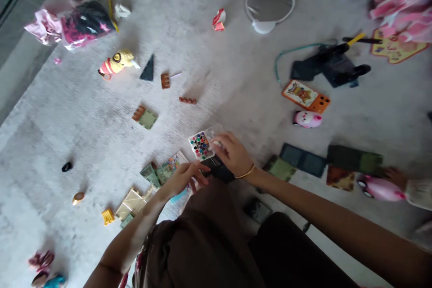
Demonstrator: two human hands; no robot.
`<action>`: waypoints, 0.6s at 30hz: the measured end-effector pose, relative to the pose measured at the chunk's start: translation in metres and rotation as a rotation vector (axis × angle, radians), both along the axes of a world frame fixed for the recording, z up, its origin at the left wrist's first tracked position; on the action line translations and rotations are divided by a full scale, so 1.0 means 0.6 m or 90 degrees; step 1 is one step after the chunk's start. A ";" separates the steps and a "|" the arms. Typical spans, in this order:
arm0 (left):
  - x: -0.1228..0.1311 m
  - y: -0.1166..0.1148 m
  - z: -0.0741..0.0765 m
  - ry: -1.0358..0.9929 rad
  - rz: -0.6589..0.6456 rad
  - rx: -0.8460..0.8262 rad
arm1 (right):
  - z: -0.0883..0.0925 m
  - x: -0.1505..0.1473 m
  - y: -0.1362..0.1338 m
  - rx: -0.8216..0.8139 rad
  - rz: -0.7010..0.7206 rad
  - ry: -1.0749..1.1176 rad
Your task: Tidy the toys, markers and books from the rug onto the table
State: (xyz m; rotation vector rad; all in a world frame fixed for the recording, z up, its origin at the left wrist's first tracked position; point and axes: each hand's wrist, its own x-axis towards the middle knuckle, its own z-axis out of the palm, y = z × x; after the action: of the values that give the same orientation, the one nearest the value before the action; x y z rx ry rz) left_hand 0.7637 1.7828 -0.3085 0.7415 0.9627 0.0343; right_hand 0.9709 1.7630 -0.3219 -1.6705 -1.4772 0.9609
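Observation:
A small clear case (191, 141) with its transparent lid (216, 129) raised lies in front of me on the floor. Rows of tiny round pieces in several colours (201, 146) fill it. My right hand (230, 152) is closed at the case's right edge, thumb and fingers pinched together. Something small and pale shows at the fingertips, too blurred to name. Below the case, my left hand (189, 176) hangs above my lap, fingers stretched and apart, with nothing visible in it. A dark flat thing (216, 167) lies between the hands, partly covered.
Green toy panels (150, 173) and a cream panel (131, 202) lie at left. An orange phone (305, 96) and a pink toy (308, 119) are at right. Another person's hand (395, 177) touches a pink toy car (381, 187). A round mirror-like disc (270, 5) lies farther off.

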 end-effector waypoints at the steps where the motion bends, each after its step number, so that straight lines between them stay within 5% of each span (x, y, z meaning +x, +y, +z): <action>1: -0.002 -0.001 -0.001 0.026 -0.008 0.082 | 0.008 0.008 0.011 0.001 -0.065 0.051; 4: -0.005 0.001 -0.002 0.092 0.007 0.243 | 0.033 0.019 0.047 -0.134 -0.252 0.245; 6: -0.002 0.005 -0.004 0.134 0.000 0.261 | 0.045 0.011 0.057 -0.272 -0.296 0.379; 11: 0.002 0.017 -0.026 0.243 -0.094 0.269 | 0.063 -0.049 -0.004 -0.642 -0.179 0.667; 15: -0.007 0.019 -0.046 0.342 -0.122 0.436 | 0.072 -0.070 -0.051 -0.666 -0.186 0.724; 18: -0.013 0.016 -0.051 0.363 -0.057 0.616 | 0.070 -0.059 -0.043 -0.675 -0.188 0.714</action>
State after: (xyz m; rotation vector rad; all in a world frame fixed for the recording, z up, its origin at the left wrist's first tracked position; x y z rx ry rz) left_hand 0.7560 1.7924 -0.3390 1.7467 1.4637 0.2315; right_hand 0.9355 1.7374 -0.2798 -1.3729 0.0975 2.1844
